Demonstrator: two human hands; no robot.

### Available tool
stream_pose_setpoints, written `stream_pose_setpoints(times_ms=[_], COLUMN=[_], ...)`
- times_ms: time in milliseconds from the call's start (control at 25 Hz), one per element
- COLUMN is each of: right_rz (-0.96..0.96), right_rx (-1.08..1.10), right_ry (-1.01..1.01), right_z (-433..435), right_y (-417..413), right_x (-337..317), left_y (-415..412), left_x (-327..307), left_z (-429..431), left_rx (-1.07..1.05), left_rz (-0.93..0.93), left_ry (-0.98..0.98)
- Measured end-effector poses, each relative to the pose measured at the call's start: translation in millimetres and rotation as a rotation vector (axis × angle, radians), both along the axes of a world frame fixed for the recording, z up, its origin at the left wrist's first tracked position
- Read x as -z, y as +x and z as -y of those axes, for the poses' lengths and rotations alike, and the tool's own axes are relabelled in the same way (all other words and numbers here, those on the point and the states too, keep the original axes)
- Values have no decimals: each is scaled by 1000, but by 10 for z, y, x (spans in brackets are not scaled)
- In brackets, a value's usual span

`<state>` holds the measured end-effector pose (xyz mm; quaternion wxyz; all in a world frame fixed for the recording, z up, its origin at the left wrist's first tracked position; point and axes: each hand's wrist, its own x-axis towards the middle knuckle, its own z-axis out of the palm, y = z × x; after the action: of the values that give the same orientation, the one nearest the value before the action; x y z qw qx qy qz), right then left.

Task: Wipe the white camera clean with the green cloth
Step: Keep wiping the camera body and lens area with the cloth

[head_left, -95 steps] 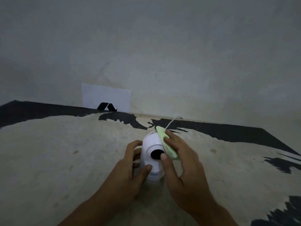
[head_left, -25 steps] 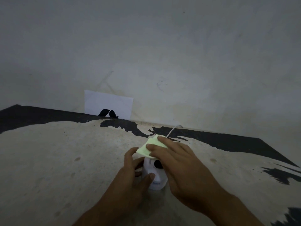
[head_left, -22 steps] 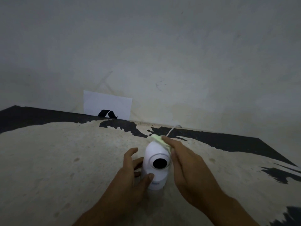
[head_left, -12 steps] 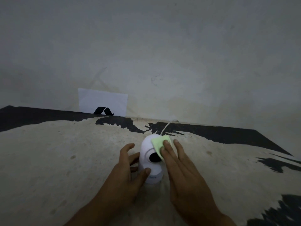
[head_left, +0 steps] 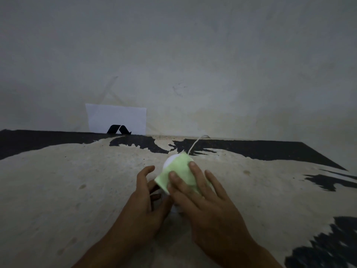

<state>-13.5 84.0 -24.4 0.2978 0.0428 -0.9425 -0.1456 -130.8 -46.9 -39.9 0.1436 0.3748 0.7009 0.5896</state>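
Note:
The white camera stands upright on the worn table, and only its upper left dome and a sliver of its base show. The green cloth is spread flat over its front and hides the lens. My right hand presses the cloth against the camera with flat fingers. My left hand grips the camera's lower body from the left, thumb at the front.
A thin white cable runs from behind the camera to the wall. A white paper card with a black mark leans against the wall at the table's back edge. The table top is pale with black patches.
The cloth has slid from the camera's upper right across and down over its front, now covering the lens. My right hand moved with it. My left hand kept its hold.

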Motion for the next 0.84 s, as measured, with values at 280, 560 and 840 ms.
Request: stream_pose_setpoints(times_ms=[280, 560, 840], right_rz=[-84, -3, 242], right_rx=[80, 81, 208], right_ry=[-339, -639, -678], right_z=[-102, -61, 134], right_y=[40, 56, 87], right_x=[-30, -3, 41], left_y=[20, 20, 19], left_x=[-47, -35, -7], left_z=[-2, -13, -11], left_rx=[-14, -53, -66], left_rz=[-13, -34, -67], left_ry=[-40, -79, -105])
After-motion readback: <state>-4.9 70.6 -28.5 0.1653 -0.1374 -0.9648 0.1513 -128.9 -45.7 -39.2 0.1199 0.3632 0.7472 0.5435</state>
